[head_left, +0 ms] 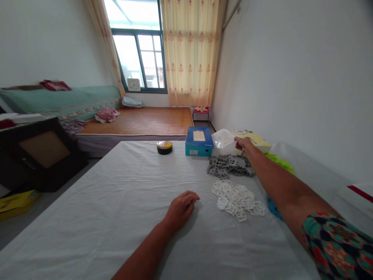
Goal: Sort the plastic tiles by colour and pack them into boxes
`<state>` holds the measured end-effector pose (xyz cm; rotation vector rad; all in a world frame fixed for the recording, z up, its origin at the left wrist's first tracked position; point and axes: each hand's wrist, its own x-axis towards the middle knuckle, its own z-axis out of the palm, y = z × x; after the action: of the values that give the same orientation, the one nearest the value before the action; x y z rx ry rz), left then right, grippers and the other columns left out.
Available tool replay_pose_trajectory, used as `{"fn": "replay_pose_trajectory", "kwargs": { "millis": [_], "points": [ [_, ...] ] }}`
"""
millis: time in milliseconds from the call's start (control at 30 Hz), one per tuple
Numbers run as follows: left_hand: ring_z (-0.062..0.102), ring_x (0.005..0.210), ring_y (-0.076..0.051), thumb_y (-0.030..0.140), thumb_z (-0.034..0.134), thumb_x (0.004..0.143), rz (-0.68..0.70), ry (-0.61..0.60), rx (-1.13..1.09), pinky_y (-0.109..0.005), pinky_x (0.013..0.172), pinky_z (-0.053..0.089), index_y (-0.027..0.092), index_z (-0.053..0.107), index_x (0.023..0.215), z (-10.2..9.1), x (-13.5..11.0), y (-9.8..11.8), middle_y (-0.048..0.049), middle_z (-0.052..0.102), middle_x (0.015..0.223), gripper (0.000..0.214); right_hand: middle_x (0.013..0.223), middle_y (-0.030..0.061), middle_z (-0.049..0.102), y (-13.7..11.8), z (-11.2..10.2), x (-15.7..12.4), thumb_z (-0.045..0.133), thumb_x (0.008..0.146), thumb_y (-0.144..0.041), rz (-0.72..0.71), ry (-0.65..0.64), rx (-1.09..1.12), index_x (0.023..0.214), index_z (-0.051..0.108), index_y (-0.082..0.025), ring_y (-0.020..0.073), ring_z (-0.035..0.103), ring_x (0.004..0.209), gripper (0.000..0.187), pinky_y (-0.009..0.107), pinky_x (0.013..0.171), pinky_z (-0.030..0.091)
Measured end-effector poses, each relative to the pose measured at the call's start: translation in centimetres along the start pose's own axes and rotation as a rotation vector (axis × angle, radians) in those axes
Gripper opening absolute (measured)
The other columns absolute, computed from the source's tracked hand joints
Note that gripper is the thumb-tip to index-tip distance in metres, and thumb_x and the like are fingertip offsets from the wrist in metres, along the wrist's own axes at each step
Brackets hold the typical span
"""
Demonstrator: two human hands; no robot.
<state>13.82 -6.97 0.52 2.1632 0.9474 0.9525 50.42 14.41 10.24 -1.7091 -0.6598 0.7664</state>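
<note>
My right hand (243,144) is stretched far forward, its fingers closed on the edge of a clear plastic container (223,139). The container is tilted, between a blue shoebox (199,140) and a pale yellow box (255,139). My left hand (182,208) rests on the white-covered table, its fingers loosely bent and apart, with nothing seen in them. Right of it lies a loose heap of white openwork plastic pieces (237,197). Beyond that heap, a pile of grey plastic pieces (230,166) sits near the container, partly behind my right forearm.
A round black and yellow tin (164,147) stands at the table's far edge. Bright green pieces (279,161) and blue pieces (274,209) show beside my right arm. The white wall (297,70) borders the right side. A bed (142,120) stands beyond the table.
</note>
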Motion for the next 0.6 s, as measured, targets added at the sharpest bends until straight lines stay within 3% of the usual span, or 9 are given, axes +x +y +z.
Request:
{"fn": "replay_pose_trajectory", "kwargs": {
  "millis": [167, 367, 500, 600],
  "points": [
    [0.063, 0.093, -0.016, 0.008, 0.043, 0.082, 0.005, -0.004, 0.019, -0.029, 0.086, 0.049, 0.02, 0.068, 0.102, 0.0, 0.1, -0.1, -0.0074, 0.068, 0.103, 0.034, 0.051, -0.0072, 0.045, -0.8, -1.9, -1.1, 0.075, 0.071, -0.019, -0.058, -0.024, 0.067, 0.083, 0.051, -0.016, 0.0058, 0.043, 0.046, 0.027, 0.018, 0.038, 0.051],
    [0.063, 0.095, -0.017, 0.01, 0.044, 0.084, 0.015, 0.037, 0.028, -0.03, 0.089, 0.049, 0.021, 0.068, 0.1, -0.1, 0.1, 0.0, -0.0071, 0.068, 0.104, 0.031, 0.052, -0.004, 0.049, -1.6, -7.0, -4.4, 0.068, 0.074, -0.014, -0.164, -0.107, 0.159, 0.076, 0.054, -0.014, 0.0077, 0.049, 0.051, 0.014, 0.018, 0.046, 0.054],
    [0.063, 0.097, -0.017, 0.016, 0.044, 0.087, -0.021, 0.139, -0.014, -0.033, 0.087, 0.051, 0.021, 0.067, 0.102, -0.8, 0.5, -0.2, -0.008, 0.067, 0.104, 0.028, 0.061, 0.0012, 0.058, 0.3, -10.1, -9.7, 0.064, 0.074, -0.015, -0.192, -0.288, 0.238, 0.074, 0.057, -0.013, 0.0108, 0.056, 0.057, 0.007, 0.021, 0.055, 0.056],
    [0.06, 0.105, -0.019, 0.025, 0.051, 0.087, -0.098, 0.24, -0.082, -0.035, 0.085, 0.053, 0.024, 0.058, 0.121, -2.4, 0.9, -0.5, -0.0092, 0.059, 0.121, 0.035, 0.069, 0.0023, 0.063, 3.7, -10.9, -15.4, 0.068, 0.072, -0.022, -0.148, -0.477, 0.302, 0.075, 0.06, -0.015, 0.0121, 0.059, 0.061, 0.011, 0.023, 0.061, 0.055]
  ]
}}
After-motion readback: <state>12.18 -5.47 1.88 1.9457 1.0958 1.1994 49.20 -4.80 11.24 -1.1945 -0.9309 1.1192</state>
